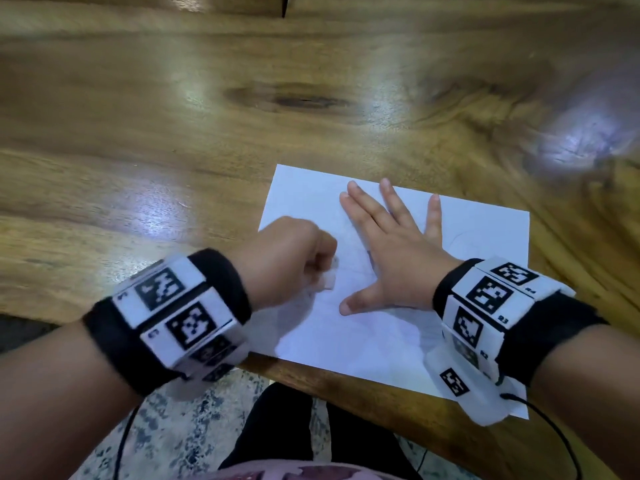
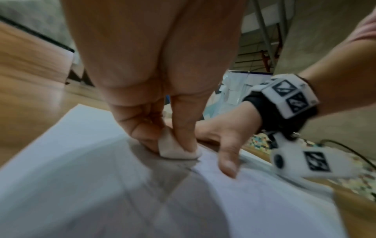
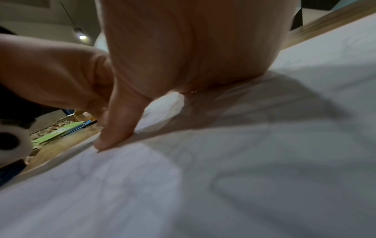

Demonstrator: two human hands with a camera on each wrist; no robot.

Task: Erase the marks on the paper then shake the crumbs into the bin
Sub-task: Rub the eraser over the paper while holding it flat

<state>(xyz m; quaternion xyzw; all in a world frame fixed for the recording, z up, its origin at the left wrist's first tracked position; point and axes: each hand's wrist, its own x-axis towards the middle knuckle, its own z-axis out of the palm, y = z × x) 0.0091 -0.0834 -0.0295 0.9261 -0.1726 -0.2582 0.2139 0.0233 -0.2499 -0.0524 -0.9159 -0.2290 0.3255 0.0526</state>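
A white sheet of paper (image 1: 381, 348) lies on the wooden table near its front edge, with faint pencil marks (image 1: 370, 258) by the hands. My left hand (image 1: 322, 278) is curled and pinches a small white eraser (image 1: 328, 283) against the sheet's left part. The left wrist view shows the eraser (image 2: 177, 149) between thumb and fingers, touching the paper (image 2: 71, 153). My right hand (image 1: 391, 237) lies flat on the paper with fingers spread, holding nothing. In the right wrist view its thumb (image 3: 116, 128) presses the paper (image 3: 244, 177). No bin is in view.
The wooden table (image 1: 173, 133) stretches far and left of the sheet. Its front edge (image 1: 346, 386) runs just below the paper, over a speckled floor (image 1: 194, 427). A black cable (image 1: 561, 438) hangs from my right wrist. Something flat and green (image 3: 61, 132) lies beyond my left hand.
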